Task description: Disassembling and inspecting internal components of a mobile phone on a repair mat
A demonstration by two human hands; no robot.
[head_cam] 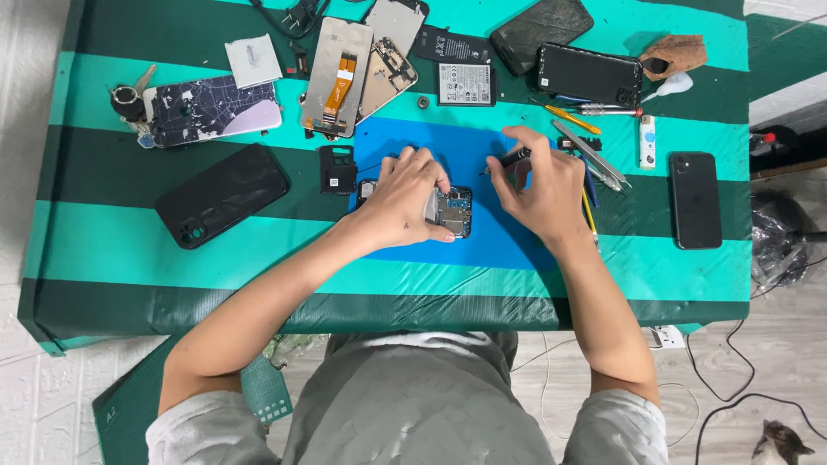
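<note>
Right now you are pinning the small circuit board to the blue mat with your left hand, fingers curled down over its left edge and pressing rather than gripping round it. Your right hand is pinching a dark slim tool between thumb and forefinger, its tip angling down toward the board's upper right corner. Keeping that left pressure flat and steady is probably what is stopping the board from skating. Working the tip in gently, wrist resting on the mat, looks wise, since the tweezers are lying just beside your right hand.
</note>
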